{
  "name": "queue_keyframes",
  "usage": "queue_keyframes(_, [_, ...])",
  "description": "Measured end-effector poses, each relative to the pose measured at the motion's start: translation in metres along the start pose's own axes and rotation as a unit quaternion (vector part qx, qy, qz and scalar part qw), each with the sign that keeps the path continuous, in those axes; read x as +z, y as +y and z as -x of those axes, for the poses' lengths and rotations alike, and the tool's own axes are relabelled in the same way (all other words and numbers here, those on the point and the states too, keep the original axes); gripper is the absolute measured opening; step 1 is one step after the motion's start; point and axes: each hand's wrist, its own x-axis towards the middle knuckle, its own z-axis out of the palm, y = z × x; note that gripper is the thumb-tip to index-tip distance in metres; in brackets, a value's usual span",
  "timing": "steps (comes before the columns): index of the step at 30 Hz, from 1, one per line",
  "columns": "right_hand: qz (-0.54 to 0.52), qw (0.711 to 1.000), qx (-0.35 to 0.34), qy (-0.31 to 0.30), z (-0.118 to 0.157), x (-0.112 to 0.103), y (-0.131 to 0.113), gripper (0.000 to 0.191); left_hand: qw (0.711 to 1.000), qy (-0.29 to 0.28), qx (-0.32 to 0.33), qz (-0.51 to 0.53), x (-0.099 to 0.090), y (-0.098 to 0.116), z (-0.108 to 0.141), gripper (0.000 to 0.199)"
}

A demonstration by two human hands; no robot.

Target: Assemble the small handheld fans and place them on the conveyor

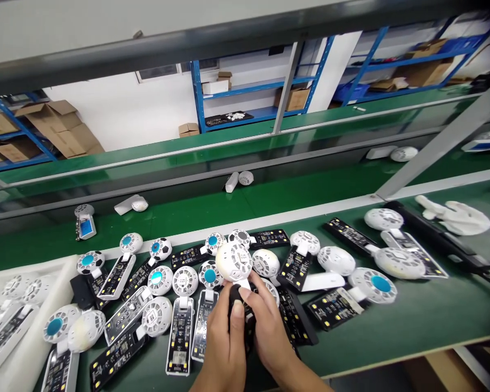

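Observation:
Both of my hands grip one handheld device with a round white slotted head (234, 260) and a dark handle that my fingers largely cover. My left hand (222, 340) wraps the handle from the left, thumb laid along it. From the other side my right hand (269, 332) closes round it, thumb near the neck. Just left of my hands lies a white-cased unit with an exposed circuit board (181, 337). Close to my right hand is a black-cased unit (296, 316), partly hidden behind it.
Many similar units cover the green bench, some with blue discs (379, 283). A white foam tray (44, 267) stands at left. At right lie a black tool with a cord (441, 239) and a white glove (457, 215). Behind, a green belt (188, 201) carries several units; metal posts (436, 144) rise beside it.

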Motion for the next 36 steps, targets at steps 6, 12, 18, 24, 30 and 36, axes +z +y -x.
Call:
queue_keyframes(6, [-0.021, 0.997, 0.025, -0.068, -0.008, -0.001, -0.012, 0.059, 0.988, -0.063, -0.07, 0.125, -0.004, -0.001, -0.014, 0.055])
queue_keyframes(12, [0.121, 0.974, 0.065, -0.182, -0.018, -0.01, -0.047, 0.046, 0.998, 0.011, 0.057, -0.04, -0.007, -0.012, -0.012, 0.041])
queue_keyframes(18, [0.289, 0.854, 0.163, -0.401, -0.012, -0.021, -0.071, 0.034, 0.916, 0.067, 0.27, -0.288, -0.017, -0.034, 0.003, 0.038])
queue_keyframes(24, [0.092, 0.862, 0.335, -0.368, 0.007, -0.019, -0.067, 0.03, 0.94, 0.021, 0.2, -0.275, -0.018, -0.035, 0.024, 0.038])
queue_keyframes(30, [0.046, 0.839, 0.415, -0.35, 0.008, -0.026, -0.061, 0.018, 0.961, -0.023, 0.133, -0.241, -0.019, -0.036, 0.03, 0.039])
queue_keyframes(36, [0.066, 0.861, 0.376, -0.336, 0.013, -0.034, -0.059, 0.018, 0.958, -0.059, 0.176, -0.219, -0.021, -0.032, 0.021, 0.038])
